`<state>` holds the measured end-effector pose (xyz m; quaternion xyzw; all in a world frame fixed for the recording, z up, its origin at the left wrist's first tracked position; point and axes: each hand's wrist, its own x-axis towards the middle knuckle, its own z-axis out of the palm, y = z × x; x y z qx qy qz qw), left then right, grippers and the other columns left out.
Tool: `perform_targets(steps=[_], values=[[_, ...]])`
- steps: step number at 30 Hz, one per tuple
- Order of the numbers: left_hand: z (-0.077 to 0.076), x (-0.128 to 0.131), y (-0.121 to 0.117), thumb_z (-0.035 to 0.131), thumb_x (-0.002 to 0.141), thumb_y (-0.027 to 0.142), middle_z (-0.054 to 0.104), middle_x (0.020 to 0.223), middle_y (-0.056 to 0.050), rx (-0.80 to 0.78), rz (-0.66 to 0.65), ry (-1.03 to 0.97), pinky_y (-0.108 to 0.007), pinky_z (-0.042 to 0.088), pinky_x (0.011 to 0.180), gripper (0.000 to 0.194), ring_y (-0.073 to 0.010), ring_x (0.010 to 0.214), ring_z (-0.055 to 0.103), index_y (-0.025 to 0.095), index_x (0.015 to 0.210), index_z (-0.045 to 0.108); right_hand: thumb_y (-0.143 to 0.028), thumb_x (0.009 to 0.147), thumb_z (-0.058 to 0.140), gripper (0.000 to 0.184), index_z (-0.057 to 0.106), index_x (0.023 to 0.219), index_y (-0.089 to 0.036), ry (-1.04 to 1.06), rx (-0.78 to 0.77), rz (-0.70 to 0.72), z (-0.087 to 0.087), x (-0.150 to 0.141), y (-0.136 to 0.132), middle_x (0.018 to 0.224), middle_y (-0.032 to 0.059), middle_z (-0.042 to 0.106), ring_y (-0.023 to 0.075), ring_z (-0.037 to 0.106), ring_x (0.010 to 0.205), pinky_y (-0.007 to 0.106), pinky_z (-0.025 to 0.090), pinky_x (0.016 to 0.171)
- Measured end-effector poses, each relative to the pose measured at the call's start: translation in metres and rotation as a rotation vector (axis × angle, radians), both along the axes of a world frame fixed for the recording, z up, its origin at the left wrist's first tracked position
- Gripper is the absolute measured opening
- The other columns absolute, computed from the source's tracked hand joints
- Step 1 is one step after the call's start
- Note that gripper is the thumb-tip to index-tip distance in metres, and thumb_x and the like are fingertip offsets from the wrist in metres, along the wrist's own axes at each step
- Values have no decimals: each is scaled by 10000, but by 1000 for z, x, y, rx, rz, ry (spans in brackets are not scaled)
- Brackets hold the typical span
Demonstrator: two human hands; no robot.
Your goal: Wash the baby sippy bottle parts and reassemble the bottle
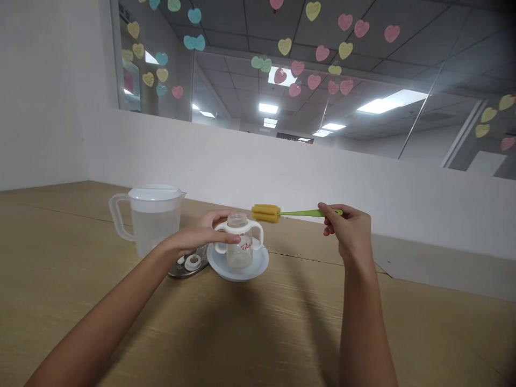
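A clear baby bottle (238,243) with white side handles stands uncapped in a pale blue bowl (237,267) on the wooden table. My left hand (200,235) wraps round the bottle's left handle and side. My right hand (350,228) pinches the green handle of a bottle brush (278,213), held level in the air. Its yellow sponge head hovers just right of and above the bottle's open mouth, apart from it.
A lidded plastic jug (151,219) of water stands left of the bottle. A metal dish (188,265) with small white bottle parts lies beside the bowl. A white low wall (306,177) backs the table, with a window and paper hearts above.
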<state>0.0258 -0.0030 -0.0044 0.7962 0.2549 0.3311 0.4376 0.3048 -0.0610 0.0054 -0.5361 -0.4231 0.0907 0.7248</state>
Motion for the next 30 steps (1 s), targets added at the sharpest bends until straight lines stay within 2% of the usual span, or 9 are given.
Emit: perform_targets(steps=[3, 5, 10, 14, 17, 22, 30], values=[[-1, 8, -13, 699, 617, 246, 607, 1147, -38, -30, -107, 96, -313, 460, 852, 550, -223, 1077, 553, 214, 1141, 534, -357, 554, 748, 270, 654, 649, -122, -4, 1, 4, 0, -1, 0, 423, -48, 458, 62, 379, 325, 226, 351, 329], [-7, 17, -19, 720, 587, 236, 610, 1104, -30, -68, -178, 150, -308, 467, 829, 578, -216, 1042, 564, 217, 1128, 519, -358, 552, 750, 273, 656, 651, -122, -3, -2, 3, 0, -1, 1, 421, -47, 458, 63, 379, 325, 227, 351, 329], [-40, 44, -19, 774, 525, 252, 609, 1049, -39, -38, -329, 276, -282, 460, 787, 675, -208, 964, 579, 203, 1144, 510, -358, 548, 754, 279, 661, 661, -120, -2, -12, 6, 0, -1, 1, 426, -47, 466, 61, 380, 323, 225, 356, 329], [-67, 57, -9, 779, 515, 279, 580, 1145, -47, 125, -292, 380, -304, 422, 881, 698, -232, 1050, 536, 208, 1165, 537, -367, 545, 753, 289, 660, 657, -118, -4, -18, 6, -1, -1, 3, 426, -48, 460, 63, 384, 321, 226, 360, 327], [-79, 60, -5, 766, 531, 322, 590, 1106, -35, 172, -261, 432, -296, 435, 855, 608, -226, 1015, 546, 208, 1099, 581, -380, 550, 745, 298, 662, 661, -116, -21, -30, 2, -2, -3, 5, 425, -47, 458, 68, 388, 316, 229, 360, 320], [-84, 61, -5, 768, 509, 360, 593, 1071, -27, 161, -238, 517, -279, 464, 779, 616, -211, 955, 563, 209, 1075, 575, -390, 562, 733, 294, 658, 657, -121, -66, -77, 32, -2, -7, 6, 422, -50, 456, 70, 395, 311, 226, 355, 323], [-91, 62, -1, 777, 502, 361, 590, 1083, -20, 130, -247, 510, -292, 454, 819, 637, -200, 964, 558, 229, 1090, 570, -407, 565, 727, 309, 659, 658, -120, -83, -85, 28, -3, -5, 8, 426, -46, 460, 73, 402, 308, 226, 357, 323]])
